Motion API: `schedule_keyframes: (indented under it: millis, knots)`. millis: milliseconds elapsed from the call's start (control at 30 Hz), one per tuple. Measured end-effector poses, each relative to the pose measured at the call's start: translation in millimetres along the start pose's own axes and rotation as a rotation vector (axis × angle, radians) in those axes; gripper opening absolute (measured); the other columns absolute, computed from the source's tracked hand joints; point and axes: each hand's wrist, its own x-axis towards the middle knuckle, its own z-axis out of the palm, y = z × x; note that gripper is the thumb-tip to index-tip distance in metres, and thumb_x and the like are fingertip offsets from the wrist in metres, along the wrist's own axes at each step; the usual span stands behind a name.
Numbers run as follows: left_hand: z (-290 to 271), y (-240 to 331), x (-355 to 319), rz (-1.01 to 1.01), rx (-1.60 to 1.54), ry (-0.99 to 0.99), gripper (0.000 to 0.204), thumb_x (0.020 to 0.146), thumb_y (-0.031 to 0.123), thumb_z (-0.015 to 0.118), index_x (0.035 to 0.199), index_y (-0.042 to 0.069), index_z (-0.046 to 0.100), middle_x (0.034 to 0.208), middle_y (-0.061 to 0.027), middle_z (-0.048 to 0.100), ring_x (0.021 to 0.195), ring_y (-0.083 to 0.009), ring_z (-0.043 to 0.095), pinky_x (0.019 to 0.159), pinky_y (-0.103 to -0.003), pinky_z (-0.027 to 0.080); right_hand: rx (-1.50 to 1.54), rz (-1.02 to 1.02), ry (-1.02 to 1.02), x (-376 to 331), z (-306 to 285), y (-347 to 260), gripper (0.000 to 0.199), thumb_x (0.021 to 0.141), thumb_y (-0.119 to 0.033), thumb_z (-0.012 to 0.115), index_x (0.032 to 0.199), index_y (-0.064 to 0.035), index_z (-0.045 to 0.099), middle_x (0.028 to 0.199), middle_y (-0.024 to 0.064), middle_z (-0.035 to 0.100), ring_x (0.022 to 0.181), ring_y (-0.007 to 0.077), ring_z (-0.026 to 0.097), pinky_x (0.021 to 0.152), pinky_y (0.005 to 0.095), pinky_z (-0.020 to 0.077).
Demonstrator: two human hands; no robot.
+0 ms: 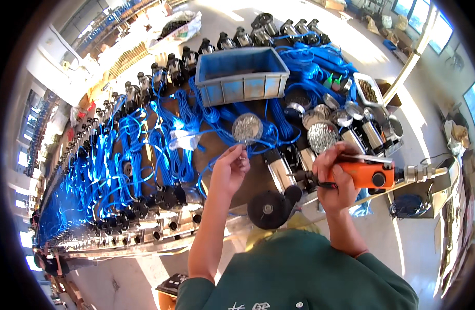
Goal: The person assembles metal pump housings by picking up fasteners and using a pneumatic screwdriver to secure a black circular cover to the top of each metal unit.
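My right hand point(336, 181) is closed around an orange handheld power tool point(362, 174). A dark, narrow tip points left from the tool, and a stepped metal fitting sticks out on its right. My left hand point(231, 168) reaches up over the bench with thumb and fingertips pressed together. Any small piece in that pinch is too small to make out. Just beyond the fingertips stands a round dish point(247, 127) of small silvery pieces. Below and between the hands sits a round black part point(268, 208), near a shiny metal cylinder point(281, 174) lying on its side.
Coiled blue cables point(167, 155) cover the bench's left side, with rows of black-and-silver pump-like units point(174, 67) behind. A blue-grey crate point(242, 85) stands at the back. Right of it are another dish of silvery pieces point(322, 136) and a white tray point(369, 89) of small parts.
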Motion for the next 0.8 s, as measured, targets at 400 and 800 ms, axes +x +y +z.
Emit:
schedule_keyframes:
  millis: [400,800]
  knots:
    - [22.8,-48.4,-93.8,-0.071,-0.047,-0.145,0.022,0.097,0.022,0.054,0.092,0.002,0.061,0.07,-0.0049,0.056,0.054,-0.0088,0.045,0.044,-0.019,0.033,0.13,0.04,-0.09,-19.7,28.2,14.8,0.031,0.077,-0.005,0.045,0.107,0.0015,0.045,0.087,0.0117,0.052,0.056,0.0133,0.049,0.061,0.0327,0.0456]
    - [8.3,-43.6,-79.6,0.102,0.534,-0.118,0.026,0.093,0.025,0.062,0.084,0.0,0.067,0.057,0.0003,0.052,0.046,-0.0042,0.04,0.043,-0.019,0.027,0.182,0.126,-0.109,-20.7,21.1,20.9,0.035,0.072,0.012,0.044,0.104,-0.0008,0.046,0.078,0.0141,0.054,0.055,0.0172,0.051,0.058,0.0334,0.0469]
